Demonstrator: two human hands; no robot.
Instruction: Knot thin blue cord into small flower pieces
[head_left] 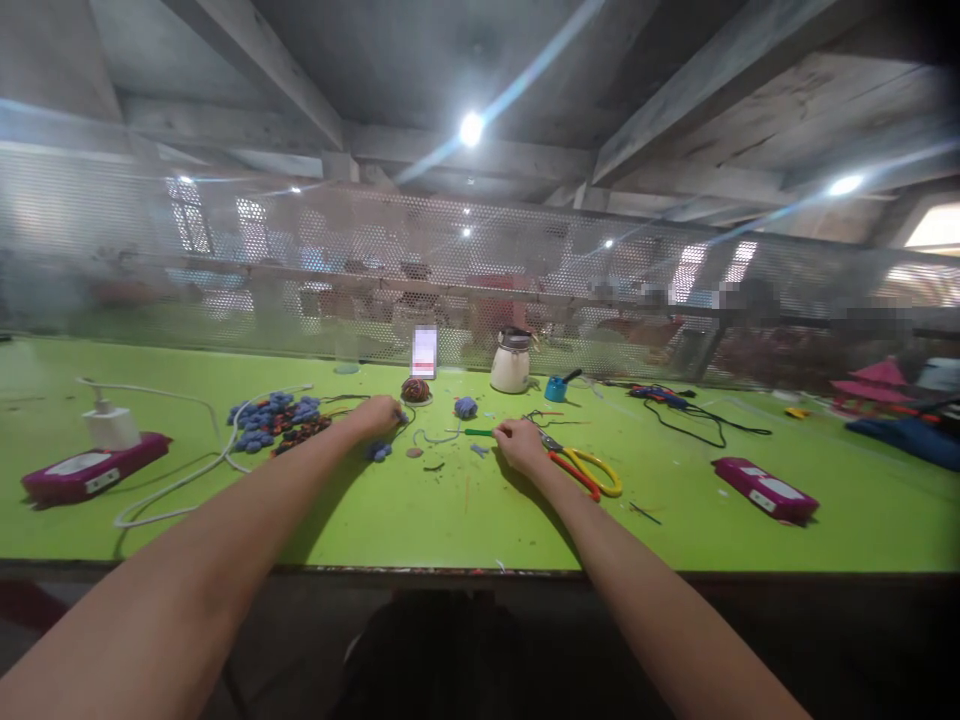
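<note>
My left hand (pixel 379 414) is closed at the fingertips above the table, left of centre. A bit of blue shows at its fingers, too small to make out. Just below it lies a blue yarn piece (pixel 379 452). My right hand (pixel 517 442) is closed around the end of a green-handled crochet hook (pixel 478 432), whose thin tip points left. Scissors (pixel 585 468) with red and yellow handles lie beside the right wrist. Between and beyond the hands sit a ball of blue yarn (pixel 466 407) and a dark multicoloured yarn ball (pixel 415 391).
Blue and dark yarn flowers (pixel 274 420) are piled at left, near a white cable (pixel 176 512) and a purple power strip (pixel 101 470). Behind stand a phone (pixel 424 352), a pale jug (pixel 511 362) and a blue pot (pixel 556 389). Another purple strip (pixel 765 490) lies right.
</note>
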